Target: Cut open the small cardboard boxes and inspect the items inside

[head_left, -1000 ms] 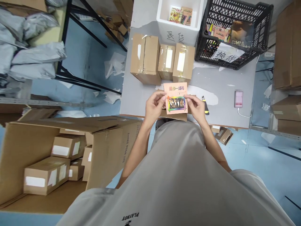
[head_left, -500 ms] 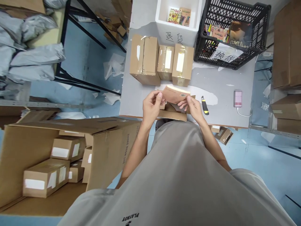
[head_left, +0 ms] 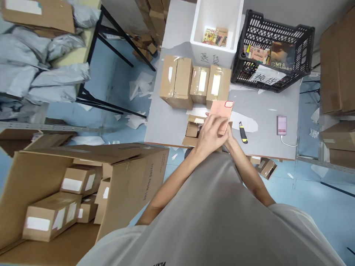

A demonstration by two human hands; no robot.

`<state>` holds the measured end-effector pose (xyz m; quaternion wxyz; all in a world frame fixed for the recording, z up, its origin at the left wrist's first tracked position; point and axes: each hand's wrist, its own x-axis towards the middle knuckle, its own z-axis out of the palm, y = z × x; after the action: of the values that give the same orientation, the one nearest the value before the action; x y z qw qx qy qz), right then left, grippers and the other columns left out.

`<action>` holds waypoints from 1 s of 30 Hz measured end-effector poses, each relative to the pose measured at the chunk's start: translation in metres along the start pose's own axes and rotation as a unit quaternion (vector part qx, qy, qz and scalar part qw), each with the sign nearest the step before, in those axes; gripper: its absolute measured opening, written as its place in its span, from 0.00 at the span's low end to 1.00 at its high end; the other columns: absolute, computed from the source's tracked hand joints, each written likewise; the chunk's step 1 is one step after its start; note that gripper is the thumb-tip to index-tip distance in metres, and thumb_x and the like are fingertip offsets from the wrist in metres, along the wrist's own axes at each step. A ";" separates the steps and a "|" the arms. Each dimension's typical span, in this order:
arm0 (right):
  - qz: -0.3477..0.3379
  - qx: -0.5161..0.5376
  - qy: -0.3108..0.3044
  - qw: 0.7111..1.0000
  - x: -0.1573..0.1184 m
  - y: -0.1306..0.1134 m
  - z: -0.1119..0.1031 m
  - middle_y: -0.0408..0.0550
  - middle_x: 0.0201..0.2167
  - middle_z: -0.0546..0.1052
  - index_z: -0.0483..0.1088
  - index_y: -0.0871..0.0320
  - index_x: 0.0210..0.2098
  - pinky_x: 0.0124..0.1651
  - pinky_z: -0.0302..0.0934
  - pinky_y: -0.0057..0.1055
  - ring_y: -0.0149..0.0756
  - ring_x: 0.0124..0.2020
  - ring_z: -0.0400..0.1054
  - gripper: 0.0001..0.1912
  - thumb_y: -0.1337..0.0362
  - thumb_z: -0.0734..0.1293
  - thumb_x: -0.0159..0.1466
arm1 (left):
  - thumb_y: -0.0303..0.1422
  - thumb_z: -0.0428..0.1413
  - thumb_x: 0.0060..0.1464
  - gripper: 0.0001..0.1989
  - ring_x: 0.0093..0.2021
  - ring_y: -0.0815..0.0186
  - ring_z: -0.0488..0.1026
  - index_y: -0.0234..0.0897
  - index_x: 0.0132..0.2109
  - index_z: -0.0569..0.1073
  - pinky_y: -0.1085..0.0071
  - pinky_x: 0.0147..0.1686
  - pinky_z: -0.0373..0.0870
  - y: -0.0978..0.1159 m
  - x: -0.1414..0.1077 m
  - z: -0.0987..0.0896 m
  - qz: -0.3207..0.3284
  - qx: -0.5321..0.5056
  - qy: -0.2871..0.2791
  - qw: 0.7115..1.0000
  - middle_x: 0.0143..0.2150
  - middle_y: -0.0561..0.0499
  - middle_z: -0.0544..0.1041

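A thin book with a salmon-pink cover is tilted up above the near edge of the table. My left hand lies across its front, fingers bent over the cover and closed on it. My right hand grips the lower right part from behind; most of its fingers are hidden by the book and my left hand. Beneath them, partly covered, an open cardboard box stands at the table edge with its flaps spread. A black and yellow box cutter lies just right of my hands.
Three taped boxes stand behind my hands. Farther back are a white bin and a black crate, both with books inside. A phone on a cable lies right. A large carton holding small boxes is at lower left.
The book has turned from lying sideways to upright, its pink cover now showing. My left hand has moved right, across the cover. The camera view has shifted slightly.
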<state>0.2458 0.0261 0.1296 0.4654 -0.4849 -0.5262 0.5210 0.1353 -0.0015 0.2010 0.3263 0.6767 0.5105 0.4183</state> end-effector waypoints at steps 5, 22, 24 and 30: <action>0.189 0.151 -0.024 0.970 -0.020 0.002 -0.022 0.48 0.50 0.88 0.79 0.46 0.67 0.52 0.84 0.42 0.45 0.50 0.85 0.38 0.40 0.82 0.62 | 0.50 0.71 0.61 0.23 0.48 0.55 0.82 0.43 0.58 0.84 0.64 0.42 0.80 -0.034 -0.019 -0.030 -0.269 -0.264 0.042 0.925 0.53 0.44 0.85; -0.048 0.030 0.033 0.998 0.198 -0.073 -0.055 0.69 0.76 0.74 0.69 0.55 0.77 0.76 0.71 0.58 0.55 0.78 0.69 0.47 0.34 0.74 0.70 | 0.47 0.74 0.63 0.24 0.74 0.49 0.76 0.45 0.61 0.83 0.55 0.75 0.73 -0.049 0.216 -0.123 -0.030 -0.234 0.233 0.943 0.68 0.42 0.83; -0.026 0.025 0.056 0.998 0.166 -0.047 -0.071 0.66 0.77 0.74 0.72 0.53 0.74 0.78 0.67 0.59 0.54 0.78 0.69 0.45 0.33 0.76 0.68 | 0.50 0.72 0.65 0.25 0.71 0.52 0.78 0.44 0.61 0.83 0.58 0.73 0.75 -0.078 0.189 -0.135 -0.051 -0.208 0.246 0.945 0.66 0.42 0.84; 0.265 0.049 0.182 0.946 0.007 0.060 -0.093 0.58 0.68 0.82 0.80 0.50 0.57 0.72 0.71 0.55 0.59 0.72 0.74 0.37 0.33 0.78 0.58 | 0.50 0.63 0.67 0.20 0.60 0.55 0.84 0.37 0.51 0.80 0.58 0.68 0.77 -0.188 0.039 -0.107 -0.423 -0.200 0.204 0.860 0.54 0.38 0.87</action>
<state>0.3396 0.0412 0.0716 0.4216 -0.6698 -0.2595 0.5535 -0.0344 0.0874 0.0937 0.4889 0.2148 0.7081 0.4620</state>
